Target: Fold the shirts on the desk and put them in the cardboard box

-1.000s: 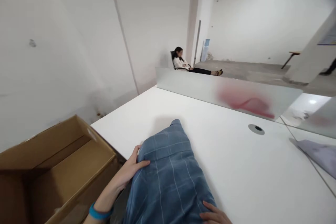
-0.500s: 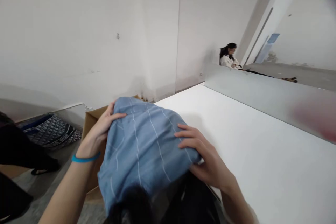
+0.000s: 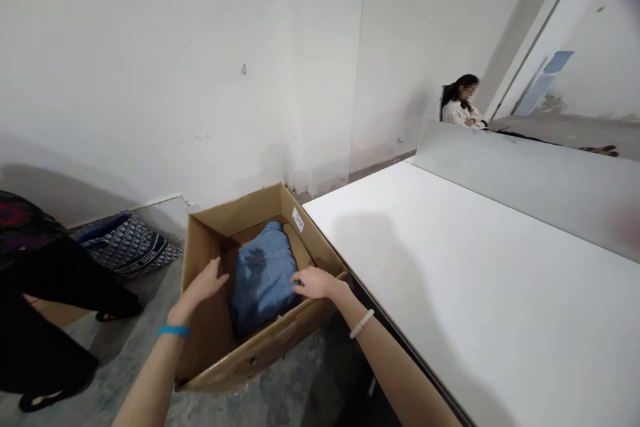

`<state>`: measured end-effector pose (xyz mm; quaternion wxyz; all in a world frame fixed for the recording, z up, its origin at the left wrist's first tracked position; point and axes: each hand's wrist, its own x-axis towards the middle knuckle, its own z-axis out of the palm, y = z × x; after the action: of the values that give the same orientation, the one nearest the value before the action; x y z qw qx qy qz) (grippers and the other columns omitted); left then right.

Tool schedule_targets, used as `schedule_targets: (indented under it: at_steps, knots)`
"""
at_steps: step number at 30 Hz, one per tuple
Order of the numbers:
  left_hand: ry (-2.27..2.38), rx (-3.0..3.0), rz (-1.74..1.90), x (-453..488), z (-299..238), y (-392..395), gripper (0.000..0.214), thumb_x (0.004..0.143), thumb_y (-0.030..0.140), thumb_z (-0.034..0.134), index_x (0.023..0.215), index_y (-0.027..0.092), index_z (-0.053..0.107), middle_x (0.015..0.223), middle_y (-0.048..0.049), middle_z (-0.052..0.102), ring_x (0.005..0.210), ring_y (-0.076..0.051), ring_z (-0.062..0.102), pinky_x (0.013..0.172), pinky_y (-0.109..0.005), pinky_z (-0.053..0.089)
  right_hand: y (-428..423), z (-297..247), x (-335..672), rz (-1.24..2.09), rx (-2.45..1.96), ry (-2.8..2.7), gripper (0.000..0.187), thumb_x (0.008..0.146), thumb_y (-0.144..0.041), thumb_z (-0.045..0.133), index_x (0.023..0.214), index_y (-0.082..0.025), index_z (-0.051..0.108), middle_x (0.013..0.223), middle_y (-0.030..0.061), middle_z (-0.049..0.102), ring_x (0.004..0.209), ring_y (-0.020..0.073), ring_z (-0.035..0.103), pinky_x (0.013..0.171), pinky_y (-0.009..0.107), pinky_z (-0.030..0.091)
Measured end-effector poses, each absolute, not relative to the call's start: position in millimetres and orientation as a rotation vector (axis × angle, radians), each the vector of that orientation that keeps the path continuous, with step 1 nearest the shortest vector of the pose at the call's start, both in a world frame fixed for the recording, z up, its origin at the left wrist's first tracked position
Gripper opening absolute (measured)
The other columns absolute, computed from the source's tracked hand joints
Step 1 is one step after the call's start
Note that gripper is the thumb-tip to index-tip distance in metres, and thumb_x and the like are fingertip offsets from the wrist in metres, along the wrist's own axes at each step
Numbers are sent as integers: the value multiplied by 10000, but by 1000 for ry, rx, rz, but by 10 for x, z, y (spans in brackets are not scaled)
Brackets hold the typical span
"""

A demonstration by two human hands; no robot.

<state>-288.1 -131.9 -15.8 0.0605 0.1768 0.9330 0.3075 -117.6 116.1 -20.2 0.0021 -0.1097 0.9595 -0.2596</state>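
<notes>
A folded blue cloth with thin white lines [image 3: 263,280] lies inside an open cardboard box [image 3: 200,240], on its bottom. At the left side of the cloth, my left hand [image 3: 206,280] is over the box with its fingers apart and nothing in them; a blue band circles that wrist. Over the box's right side is my right hand [image 3: 316,282], fingers loosely bent and unclosed, their tips at the cloth's right edge. Whether those tips touch the cloth, I cannot tell. A white beaded bracelet [image 3: 362,324] is on my right wrist.
To the right of the box stands a white table [image 3: 450,267] with a low panel [image 3: 525,177] along its far side. A person in black trousers [image 3: 45,307] stands at left, near a patterned bag [image 3: 135,247]. Another person [image 3: 463,110] sits beyond the panel.
The blue cloth has gone from between my hands, above the box, down into the box. Both hands have let go of it and come apart from its surface.
</notes>
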Motion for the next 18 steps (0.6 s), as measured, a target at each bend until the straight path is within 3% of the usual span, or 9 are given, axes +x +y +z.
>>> schedule_targets:
  at_steps: [5, 10, 14, 18]
  knots:
    - [2801, 744, 783, -2231, -486, -1513, 437, 704, 355, 494, 1064, 127, 587, 1231, -160, 620, 1203, -319, 536, 1072, -435, 367, 1193, -138, -891, -975, -245, 3157, 260, 909, -125, 446, 1086, -141, 636, 1127, 106, 662, 1077, 203, 585, 974, 350, 421]
    - [2922, 1182, 951, -1646, -545, -1227, 391, 858, 426, 387, 1045, 177, 624, 1156, -129, 661, 1080, -273, 621, 969, -455, 475, 1294, 31, 99, -1508, -144, 3376, 273, 924, -125, 412, 1056, -207, 637, 1148, 60, 647, 1159, 170, 524, 1015, 350, 411]
    - [2856, 1777, 1092, -1383, -542, -705, 290, 880, 354, 413, 986, 202, 635, 1142, -127, 659, 1085, -289, 606, 858, -451, 524, 1508, 140, 1279, -1715, 547, 3410, 255, 957, -190, 396, 1048, -241, 628, 1109, 56, 651, 1096, 153, 572, 938, 309, 469]
    - [2428, 2420, 1193, -1150, -590, 71, 228, 854, 285, 462, 970, 203, 641, 1070, -136, 671, 1036, -298, 616, 809, -431, 519, 1759, 72, 2614, -1315, 1628, 3374, 255, 946, -272, 393, 1006, -232, 638, 1077, 78, 667, 1019, 196, 624, 891, 352, 499]
